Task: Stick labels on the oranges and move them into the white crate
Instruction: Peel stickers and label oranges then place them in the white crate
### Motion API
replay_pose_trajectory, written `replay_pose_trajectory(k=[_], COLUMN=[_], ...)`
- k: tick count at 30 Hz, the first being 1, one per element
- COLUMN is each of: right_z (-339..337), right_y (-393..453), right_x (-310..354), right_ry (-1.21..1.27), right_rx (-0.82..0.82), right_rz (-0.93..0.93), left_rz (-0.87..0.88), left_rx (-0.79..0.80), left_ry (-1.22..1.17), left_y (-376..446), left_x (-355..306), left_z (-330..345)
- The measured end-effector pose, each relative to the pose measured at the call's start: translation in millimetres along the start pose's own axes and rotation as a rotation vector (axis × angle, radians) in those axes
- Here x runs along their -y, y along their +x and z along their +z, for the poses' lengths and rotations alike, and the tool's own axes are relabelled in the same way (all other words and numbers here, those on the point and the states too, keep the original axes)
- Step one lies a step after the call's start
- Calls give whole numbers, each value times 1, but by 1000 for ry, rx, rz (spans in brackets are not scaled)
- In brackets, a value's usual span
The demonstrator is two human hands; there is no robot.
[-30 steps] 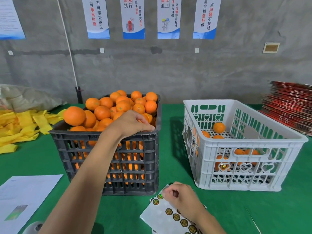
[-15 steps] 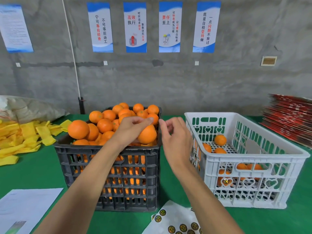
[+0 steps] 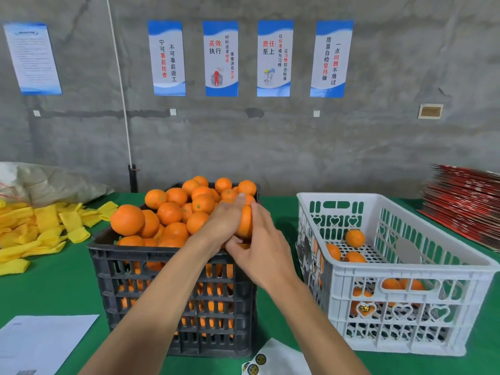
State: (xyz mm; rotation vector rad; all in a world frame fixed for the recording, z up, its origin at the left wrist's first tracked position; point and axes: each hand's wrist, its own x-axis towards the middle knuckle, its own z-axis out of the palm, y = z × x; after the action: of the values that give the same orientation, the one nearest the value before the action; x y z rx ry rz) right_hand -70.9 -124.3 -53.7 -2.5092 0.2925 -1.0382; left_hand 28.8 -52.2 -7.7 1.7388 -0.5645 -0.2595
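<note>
Two hands meet over the black crate [image 3: 173,269], and there's one orange [image 3: 245,221] squeezed between them! From the head camera, the left hand [image 3: 224,223] has its fingers curled around the fruit, holding it up just above the crate's near right corner. The right hand [image 3: 263,247] comes in against the other side, fingers and thumb pressing on the peel. That looks like a label going on, though the sticker itself is hidden under the fingers, so I can't confirm it's down.

How far along? Early days, I'd say. The white crate [image 3: 405,269] on the right holds only a handful of oranges on its perforated floor, a few toward the back and a few more glimpsed through the front slats, one showing a gold sticker. Plenty of room left in there. The black crate, by contrast, is heaped well above its rim with oranges, more visible through its side slots all the way down. So most of the job is ahead.

Down at the bottom edge, the label sheet [image 3: 273,361] lies on the green table [image 3: 54,288], a couple of round stickers showing. Yellow sleeves [image 3: 38,234] are piled at far left, a paper [image 3: 40,345] sits at the near left, and a red stack [image 3: 470,207] rests at far right.
</note>
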Motion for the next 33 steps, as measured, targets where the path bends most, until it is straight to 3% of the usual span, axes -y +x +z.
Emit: replay_pose_trajectory(k=[2, 6, 7, 9, 12, 18, 23, 25, 28, 33], right_z=[-6, -27, -34, -49, -67, -65, -42, -25, 3, 41], right_y=[3, 5, 4, -2, -5, -18, -43, -62, -95, -141], right_x=[-7, -32, -41, -60, -87, -99, -98, -98, -104, -119], right_ry=[32, -14, -90, -240, -326, -347, -298, -253, -118, 88], right_rx=[-76, -215, -248, -295, -273, -229, -237, -126, 185, 635], right_rz=[50, 199, 229, 264, 357, 344, -57, -170, -164, 35], left_rz=[5, -101, -112, -52, -63, -135, -44, 9, 84, 92], left_rx=[59, 195, 187, 162, 339, 535, 444, 374, 243, 181], left_ry=[46, -319, -234, 206, 686, 1072, 1093, 1022, 855, 727], left_y=[0, 9, 13, 22, 29, 38, 37, 35, 28, 19], left_x=[-7, -12, -9, -1, 8, 4, 8, 11, 19, 24], left_z=[2, -8, -12, -20, -25, 1, 3, -3, -15, -25])
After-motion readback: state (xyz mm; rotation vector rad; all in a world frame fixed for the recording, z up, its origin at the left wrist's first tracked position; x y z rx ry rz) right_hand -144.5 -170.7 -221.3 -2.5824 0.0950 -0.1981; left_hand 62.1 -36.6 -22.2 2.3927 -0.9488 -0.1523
